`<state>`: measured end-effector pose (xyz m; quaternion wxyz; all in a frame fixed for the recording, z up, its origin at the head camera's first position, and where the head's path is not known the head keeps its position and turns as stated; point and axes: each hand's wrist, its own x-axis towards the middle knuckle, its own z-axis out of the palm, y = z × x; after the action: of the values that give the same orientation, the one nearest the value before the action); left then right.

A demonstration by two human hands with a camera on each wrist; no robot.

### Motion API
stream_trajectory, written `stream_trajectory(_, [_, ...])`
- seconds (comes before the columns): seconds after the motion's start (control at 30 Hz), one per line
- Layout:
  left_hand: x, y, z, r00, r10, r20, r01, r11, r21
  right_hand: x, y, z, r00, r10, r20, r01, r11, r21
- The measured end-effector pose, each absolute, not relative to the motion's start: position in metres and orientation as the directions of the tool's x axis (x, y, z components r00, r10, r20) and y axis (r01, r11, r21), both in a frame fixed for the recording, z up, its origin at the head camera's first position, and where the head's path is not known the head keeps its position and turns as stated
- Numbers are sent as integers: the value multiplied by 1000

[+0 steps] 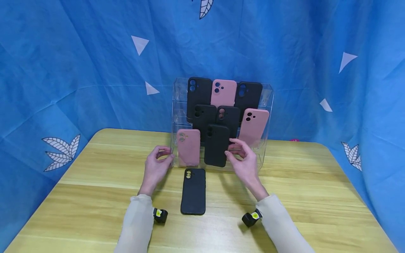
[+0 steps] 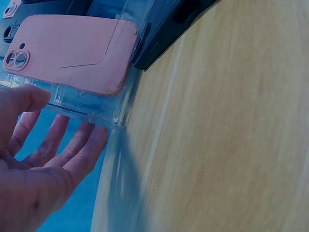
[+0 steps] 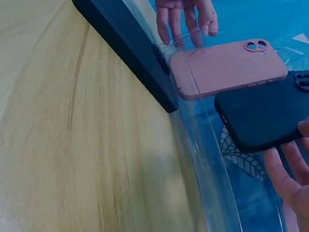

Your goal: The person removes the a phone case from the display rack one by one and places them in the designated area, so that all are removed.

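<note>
Standing at the front of the clear acrylic display stand (image 1: 265,105), in its lowest row, a black phone case (image 1: 216,145) is touched along its right edge by the fingertips of the right hand (image 1: 243,159). Whether the case is truly pinched or only brushed cannot be told from the pictures; in the right wrist view the fingers (image 3: 285,179) are seen just below and behind the case, only slightly bent.

The case is judged to be light and thin, of soft rubbery material that bends readily and offers good friction, so little force should be needed. It is best taken by its two long edges, near the middle, and lifted straight up out of the stand's slot. The stand itself is judged stiff, smooth and easily shifted on the desk (image 1: 95,196).

The left hand (image 1: 157,165) is held at the left front corner of the stand, its fingers relaxed and apart, beside a pink phone case (image 1: 188,147) that sits immediately left of the black one. Both forearms are stretched forward over the desk, wrists low, palms turned inward toward the stand.

Just in front of the stand, between the two hands, another black case (image 1: 193,191) lies flat on the desk.
</note>
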<state>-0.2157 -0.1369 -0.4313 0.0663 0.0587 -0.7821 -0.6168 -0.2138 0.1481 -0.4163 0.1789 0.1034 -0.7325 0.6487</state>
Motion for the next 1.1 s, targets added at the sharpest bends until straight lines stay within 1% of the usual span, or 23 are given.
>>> stream_trajectory(0.17, [-216,-137,-431,-985,-171,27,-13,229,973,-210,151,-415,-914,42,404,-398,112,-911])
stream_trajectory(0.4, [-215,-137,-430,-986,-165,28,-9,222,975,-205,154,-413,-909,4,417,-414,117,-903])
stream_trajectory(0.73, [-216,-137,-430,-986,-163,17,-19,219,975,-197,161,-416,-959,-17,283,-283,124,-951])
stream_trajectory(0.9, [-215,-138,-431,-986,-167,23,-16,228,973,-195,163,-416,-972,-16,235,-235,131,-963])
stream_trajectory(1.1, [-216,-138,-430,-986,-164,13,-21,201,979,-189,166,-417,-979,-37,201,-204,132,-970])
